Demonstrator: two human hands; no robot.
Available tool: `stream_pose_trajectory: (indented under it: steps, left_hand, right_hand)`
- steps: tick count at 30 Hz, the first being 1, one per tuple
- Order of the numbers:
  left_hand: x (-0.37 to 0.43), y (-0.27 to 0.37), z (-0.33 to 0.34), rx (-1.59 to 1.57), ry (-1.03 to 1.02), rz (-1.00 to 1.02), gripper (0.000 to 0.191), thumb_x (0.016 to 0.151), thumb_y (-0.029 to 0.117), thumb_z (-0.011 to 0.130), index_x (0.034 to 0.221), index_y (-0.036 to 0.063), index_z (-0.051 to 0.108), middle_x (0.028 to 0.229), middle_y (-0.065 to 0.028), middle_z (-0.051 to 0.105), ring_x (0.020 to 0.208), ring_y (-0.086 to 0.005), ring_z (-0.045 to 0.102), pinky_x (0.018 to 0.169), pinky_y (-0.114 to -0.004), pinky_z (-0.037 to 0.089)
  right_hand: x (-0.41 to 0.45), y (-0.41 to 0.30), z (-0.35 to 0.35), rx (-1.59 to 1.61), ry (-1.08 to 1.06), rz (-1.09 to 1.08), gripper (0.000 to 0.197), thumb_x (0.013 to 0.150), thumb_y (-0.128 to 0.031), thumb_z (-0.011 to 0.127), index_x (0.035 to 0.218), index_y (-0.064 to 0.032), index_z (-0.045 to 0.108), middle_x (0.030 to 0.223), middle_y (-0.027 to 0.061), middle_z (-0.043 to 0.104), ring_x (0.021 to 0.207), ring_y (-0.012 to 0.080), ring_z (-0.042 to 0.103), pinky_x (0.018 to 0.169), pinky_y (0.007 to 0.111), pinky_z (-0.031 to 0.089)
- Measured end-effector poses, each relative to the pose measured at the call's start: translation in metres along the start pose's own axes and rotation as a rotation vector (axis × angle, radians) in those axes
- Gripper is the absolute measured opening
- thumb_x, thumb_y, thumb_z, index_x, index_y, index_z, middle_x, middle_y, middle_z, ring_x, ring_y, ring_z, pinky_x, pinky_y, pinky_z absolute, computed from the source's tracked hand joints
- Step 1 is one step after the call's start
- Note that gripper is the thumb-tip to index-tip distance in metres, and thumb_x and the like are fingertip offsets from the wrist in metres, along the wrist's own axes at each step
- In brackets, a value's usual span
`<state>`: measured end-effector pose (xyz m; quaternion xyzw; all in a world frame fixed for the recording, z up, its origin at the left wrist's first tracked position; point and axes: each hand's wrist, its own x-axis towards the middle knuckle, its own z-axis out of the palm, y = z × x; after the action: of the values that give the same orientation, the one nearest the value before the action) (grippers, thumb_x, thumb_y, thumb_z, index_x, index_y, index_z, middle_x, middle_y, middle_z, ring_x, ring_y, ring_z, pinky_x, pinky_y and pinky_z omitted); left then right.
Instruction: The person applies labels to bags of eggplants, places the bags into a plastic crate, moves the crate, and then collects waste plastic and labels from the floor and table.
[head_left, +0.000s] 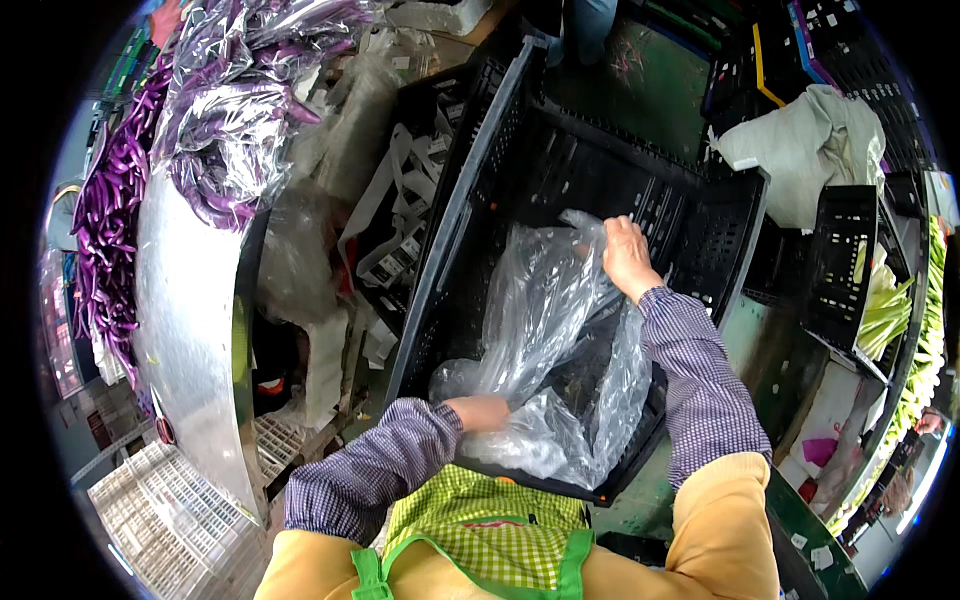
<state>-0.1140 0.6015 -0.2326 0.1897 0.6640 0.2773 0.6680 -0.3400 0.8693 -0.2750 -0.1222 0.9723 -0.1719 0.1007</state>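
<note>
A clear plastic bag or liner (540, 300) lies loosely spread inside a large black plastic crate (570, 146) in front of me. My right hand (630, 253) grips the bag's far right part, above the crate floor. Near the crate's front left corner, my left hand (480, 413) is blurred against the crumpled plastic, and its fingertips are hidden. The bag's near part is bunched along the front wall, with dark crate floor showing through the film.
Bagged purple eggplants (232, 142) rest on a metal-topped table (195, 300) at left, with scissors (163, 420) at its edge. Beside my crate, another black crate (375, 296) holds labelled strips. At right stand a crate of green vegetables (847, 262) and a pale sack (810, 150). Someone's legs (592, 30) appear beyond.
</note>
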Motion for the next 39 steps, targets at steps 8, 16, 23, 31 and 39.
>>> stream_pose_trajectory:
  steps: [8,16,23,31,39]
  left_hand:
    - [-0.001,-0.026,-0.004,0.245,0.275,-0.408,0.025,0.081,0.011,0.054,0.092,-0.0046,0.071,0.093,-0.0258,0.070,0.088,-0.0385,0.070,0.077,-0.049,0.055]
    - [0.025,-0.062,0.006,0.305,0.636,-0.427,0.019,0.073,0.008,0.058,0.081,-0.0013,0.073,0.081,-0.0242,0.069,0.078,-0.0377,0.071,0.069,-0.049,0.055]
    - [0.085,-0.100,0.037,0.394,0.819,-0.617,0.015,0.072,0.010,0.057,0.070,-0.0009,0.068,0.068,-0.0214,0.066,0.066,-0.0358,0.068,0.058,-0.049,0.052]
    - [0.079,-0.098,0.028,0.079,1.036,-0.335,0.024,0.083,0.007,0.047,0.078,-0.0062,0.067,0.068,-0.0307,0.062,0.059,-0.0408,0.065,0.047,-0.053,0.051]
    - [0.025,-0.023,-0.021,0.148,0.671,-0.404,0.024,0.084,0.006,0.051,0.103,-0.0029,0.062,0.098,-0.0249,0.069,0.091,-0.0375,0.069,0.080,-0.047,0.053]
  right_hand:
    - [0.002,-0.014,0.011,-0.282,-0.149,-0.063,0.028,0.078,-0.015,0.068,0.102,-0.0016,0.061,0.109,0.0180,0.053,0.104,0.0349,0.054,0.088,0.046,0.043]
    - [0.015,-0.011,-0.008,-0.226,-0.244,-0.267,0.032,0.069,-0.008,0.067,0.096,-0.0026,0.050,0.091,0.0151,0.058,0.093,0.0334,0.056,0.083,0.046,0.040]
    - [0.039,-0.033,-0.097,-0.280,-0.311,-0.196,0.040,0.067,-0.032,0.070,0.093,-0.0026,0.061,0.093,0.0136,0.066,0.093,0.0310,0.058,0.086,0.044,0.037]
    - [0.145,0.029,-0.213,-0.516,0.281,-0.019,0.086,0.060,-0.044,0.083,0.131,-0.0097,0.052,0.122,0.0107,0.057,0.114,0.0290,0.055,0.093,0.044,0.043]
    - [0.037,-0.025,-0.093,-0.178,0.029,-0.532,0.061,0.074,0.007,0.058,0.128,-0.0221,0.059,0.151,0.0145,0.033,0.141,0.0383,0.030,0.114,0.055,0.026]
